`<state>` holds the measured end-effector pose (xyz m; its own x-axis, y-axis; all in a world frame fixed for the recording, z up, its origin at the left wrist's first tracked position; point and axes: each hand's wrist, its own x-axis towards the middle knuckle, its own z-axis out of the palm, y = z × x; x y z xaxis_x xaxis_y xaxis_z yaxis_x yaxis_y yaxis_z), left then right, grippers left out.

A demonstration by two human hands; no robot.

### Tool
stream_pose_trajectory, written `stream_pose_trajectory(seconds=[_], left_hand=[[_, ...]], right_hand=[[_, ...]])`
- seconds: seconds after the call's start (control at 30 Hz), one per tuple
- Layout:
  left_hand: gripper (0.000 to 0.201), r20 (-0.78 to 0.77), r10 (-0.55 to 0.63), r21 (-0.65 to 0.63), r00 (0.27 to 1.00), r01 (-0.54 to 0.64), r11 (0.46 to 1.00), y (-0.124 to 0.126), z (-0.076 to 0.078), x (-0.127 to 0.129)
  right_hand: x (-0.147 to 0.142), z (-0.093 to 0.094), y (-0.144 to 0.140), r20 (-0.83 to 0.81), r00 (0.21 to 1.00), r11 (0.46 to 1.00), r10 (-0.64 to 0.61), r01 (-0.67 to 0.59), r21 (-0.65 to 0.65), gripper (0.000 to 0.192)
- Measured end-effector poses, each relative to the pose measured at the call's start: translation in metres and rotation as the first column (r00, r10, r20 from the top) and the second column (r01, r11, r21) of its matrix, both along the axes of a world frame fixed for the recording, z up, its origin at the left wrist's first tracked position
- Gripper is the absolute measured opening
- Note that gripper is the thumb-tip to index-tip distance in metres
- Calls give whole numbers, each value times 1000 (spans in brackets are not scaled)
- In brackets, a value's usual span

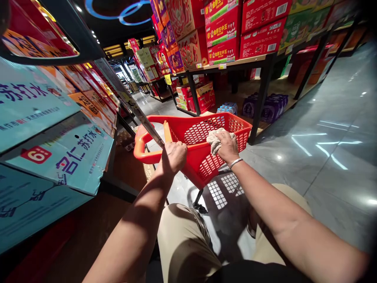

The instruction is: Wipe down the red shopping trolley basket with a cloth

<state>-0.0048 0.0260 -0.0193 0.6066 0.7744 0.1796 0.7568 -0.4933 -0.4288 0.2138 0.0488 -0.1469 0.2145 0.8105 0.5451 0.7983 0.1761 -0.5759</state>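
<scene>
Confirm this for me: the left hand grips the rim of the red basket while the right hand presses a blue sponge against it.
Not quite. The head view shows the right hand pressing a pale, off-white cloth, not a blue sponge, against the red basket. The rest holds: the left hand grips the basket's rim.

Red mesh basket [203,157] tilted; crumpled pale cloth [214,140] on rim.

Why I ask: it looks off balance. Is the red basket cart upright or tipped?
Tipped. The red basket cart leans toward the person, left hand gripping its rim, right hand pressing a cloth against it.
</scene>
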Motion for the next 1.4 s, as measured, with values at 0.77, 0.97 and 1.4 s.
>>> stream_pose_trajectory(seconds=[0.77, 0.97, 1.4], left_hand=[[32, -147, 252, -241, 956, -282, 929, 0, 36, 19], [48, -74, 310, -206, 948, -319, 925, -5, 33, 17], [46, -90, 199, -290, 976, -217, 932, 5, 24, 14]], right_hand=[[-140, -35, -46, 361, 847, 774, 390, -514, 370, 34], [-120, -135, -74, 505, 707, 841, 494, -537, -69, 41], [-120, -49, -43, 389, 824, 884, 413, -464, 45, 32]])
